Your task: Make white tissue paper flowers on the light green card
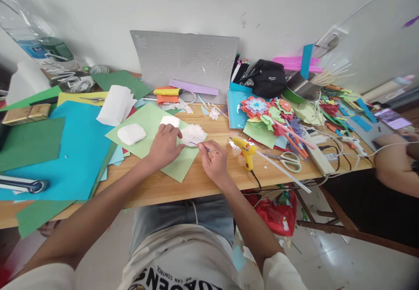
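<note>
In the head view, my right hand (pixel 214 161) pinches a slim, pen-like tool (pixel 209 150) with a dark shaft; whether it is a brush or a pen I cannot tell. Its tip touches a white, fluffy-edged piece (pixel 194 133) on a light green paper sheet (pixel 178 167). My left hand (pixel 165 146) rests on the sheet, fingers apart, its thumb at the left edge of that piece. Just beyond its fingertips lies a white pad (pixel 170 121), partly covered by the hand. Another white pad (pixel 131 133) lies to the left.
A yellow glue gun (pixel 246 151) and scissors (pixel 288 161) lie to the right, near paper flowers (pixel 257 106). Blue card (pixel 78 150) and a stapler (pixel 24 184) are at left. A grey cutting mat (pixel 186 58) leans on the wall. Another person's arm (pixel 394 163) reaches in at right.
</note>
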The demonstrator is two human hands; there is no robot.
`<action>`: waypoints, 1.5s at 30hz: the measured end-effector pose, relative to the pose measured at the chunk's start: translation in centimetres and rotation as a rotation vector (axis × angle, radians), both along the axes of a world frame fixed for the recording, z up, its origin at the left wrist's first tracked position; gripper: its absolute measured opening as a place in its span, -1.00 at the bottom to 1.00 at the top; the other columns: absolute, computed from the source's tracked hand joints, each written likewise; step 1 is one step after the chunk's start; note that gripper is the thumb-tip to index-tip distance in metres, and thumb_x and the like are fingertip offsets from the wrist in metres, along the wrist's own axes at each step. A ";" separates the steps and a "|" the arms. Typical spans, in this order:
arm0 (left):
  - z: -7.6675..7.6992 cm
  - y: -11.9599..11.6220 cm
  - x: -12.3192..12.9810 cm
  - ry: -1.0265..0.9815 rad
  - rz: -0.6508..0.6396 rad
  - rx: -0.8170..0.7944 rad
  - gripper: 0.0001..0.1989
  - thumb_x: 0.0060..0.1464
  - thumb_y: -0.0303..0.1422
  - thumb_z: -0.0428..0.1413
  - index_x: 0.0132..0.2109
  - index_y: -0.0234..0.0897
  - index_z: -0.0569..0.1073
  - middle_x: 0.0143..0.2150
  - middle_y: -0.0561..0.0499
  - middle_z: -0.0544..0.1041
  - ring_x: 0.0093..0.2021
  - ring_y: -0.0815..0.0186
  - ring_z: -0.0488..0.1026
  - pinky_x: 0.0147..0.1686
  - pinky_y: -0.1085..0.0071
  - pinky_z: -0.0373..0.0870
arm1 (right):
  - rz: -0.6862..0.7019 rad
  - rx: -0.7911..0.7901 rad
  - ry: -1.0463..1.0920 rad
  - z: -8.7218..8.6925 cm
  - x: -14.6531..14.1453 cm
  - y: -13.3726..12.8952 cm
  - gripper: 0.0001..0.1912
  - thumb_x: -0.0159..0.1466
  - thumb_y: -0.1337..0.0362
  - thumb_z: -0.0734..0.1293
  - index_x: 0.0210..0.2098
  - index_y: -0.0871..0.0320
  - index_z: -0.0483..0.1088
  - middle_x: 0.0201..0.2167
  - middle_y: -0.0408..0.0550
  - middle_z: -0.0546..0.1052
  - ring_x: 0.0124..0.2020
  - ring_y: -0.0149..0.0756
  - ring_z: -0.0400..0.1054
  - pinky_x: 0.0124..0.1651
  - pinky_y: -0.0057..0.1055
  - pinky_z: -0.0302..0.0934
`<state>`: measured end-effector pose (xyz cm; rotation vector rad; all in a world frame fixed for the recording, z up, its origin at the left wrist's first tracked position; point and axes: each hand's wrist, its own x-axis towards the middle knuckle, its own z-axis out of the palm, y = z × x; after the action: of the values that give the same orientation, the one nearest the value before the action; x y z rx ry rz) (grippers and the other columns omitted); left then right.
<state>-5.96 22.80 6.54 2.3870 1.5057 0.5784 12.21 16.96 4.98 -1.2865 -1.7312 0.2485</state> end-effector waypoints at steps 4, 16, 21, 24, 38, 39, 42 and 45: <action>-0.6 -0.8 -0.8 0.094 -0.036 0.002 -0.51 0.03 -0.26 0.19 0.10 -0.31 0.35 0.05 -0.24 0.42 0.13 -0.08 0.25 0.05 0.08 0.27 | -0.031 -0.055 -0.093 1.6 -0.2 1.4 -0.69 0.39 0.18 0.17 -0.38 0.11 0.44 -0.44 -0.07 0.54 -0.37 -0.29 0.41 -0.26 -0.39 0.23; -1.9 -0.9 -1.4 0.123 -0.071 -0.067 -0.34 0.05 -0.17 0.20 0.24 -0.26 0.20 0.18 -0.26 0.41 0.25 -0.02 0.25 0.16 0.12 0.24 | 0.133 -0.153 -0.347 4.7 -1.1 5.5 -0.71 0.35 0.27 0.25 -0.49 0.13 0.42 -0.58 -0.13 0.48 -0.51 -0.34 0.33 -0.39 -0.43 0.03; -1.7 -1.0 -1.3 0.068 -0.081 -0.083 -0.38 0.04 -0.18 0.21 0.21 -0.25 0.24 0.17 -0.25 0.42 0.25 -0.04 0.25 0.16 0.09 0.24 | 0.143 -0.154 -0.385 4.3 -1.5 6.3 -0.71 0.34 0.29 0.25 -0.50 0.15 0.44 -0.53 -0.08 0.53 -0.48 -0.32 0.38 -0.37 -0.42 0.06; -1.6 -0.9 -1.3 0.089 -0.082 -0.074 -0.38 0.04 -0.16 0.21 0.20 -0.26 0.25 0.16 -0.25 0.42 0.24 -0.03 0.25 0.15 0.11 0.24 | 0.136 -0.192 -0.438 4.8 -1.8 6.4 -0.67 0.34 0.25 0.26 -0.54 0.15 0.41 -0.56 -0.08 0.52 -0.51 -0.32 0.35 -0.40 -0.41 0.04; -1.5 -0.5 -4.0 0.124 -0.213 -0.124 -0.23 0.07 -0.03 0.15 0.32 -0.30 0.16 0.29 -0.24 0.30 0.29 -0.02 0.18 0.23 0.11 0.15 | -0.008 -0.045 0.031 5.9 2.0 -0.8 -0.65 0.38 0.12 0.20 -0.41 0.16 0.47 -0.50 -0.11 0.53 -0.45 -0.37 0.42 -0.33 -0.44 0.23; -1.4 -0.6 -4.5 0.130 -0.240 -0.142 -0.21 0.06 -0.01 0.15 0.33 -0.30 0.15 0.30 -0.23 0.29 0.29 -0.02 0.18 0.24 0.12 0.15 | 0.003 -0.056 0.047 5.2 2.0 -1.7 -0.66 0.38 0.14 0.20 -0.41 0.16 0.46 -0.50 -0.11 0.54 -0.44 -0.36 0.43 -0.31 -0.43 0.25; -0.9 -1.0 -5.6 0.111 -0.269 -0.171 -0.20 0.06 0.01 0.15 0.34 -0.25 0.15 0.28 -0.18 0.33 0.25 0.00 0.25 0.19 0.15 0.22 | 0.029 -0.056 0.061 3.1 1.6 -3.6 -0.69 0.37 0.18 0.20 -0.41 0.15 0.45 -0.50 -0.10 0.53 -0.42 -0.35 0.43 -0.28 -0.42 0.28; -0.1 -1.3 -4.8 0.042 -0.219 -0.090 -0.40 0.12 -0.02 0.10 0.22 -0.21 0.31 0.15 -0.14 0.44 0.14 0.04 0.35 0.11 0.16 0.29 | 0.026 -0.025 0.111 1.6 0.9 -4.1 -0.71 0.37 0.21 0.20 -0.40 0.16 0.45 -0.50 -0.09 0.52 -0.43 -0.34 0.42 -0.29 -0.41 0.28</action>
<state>-10.74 21.51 6.44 2.4643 1.2358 0.4048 13.07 12.85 6.63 -1.2457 -1.6558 0.3519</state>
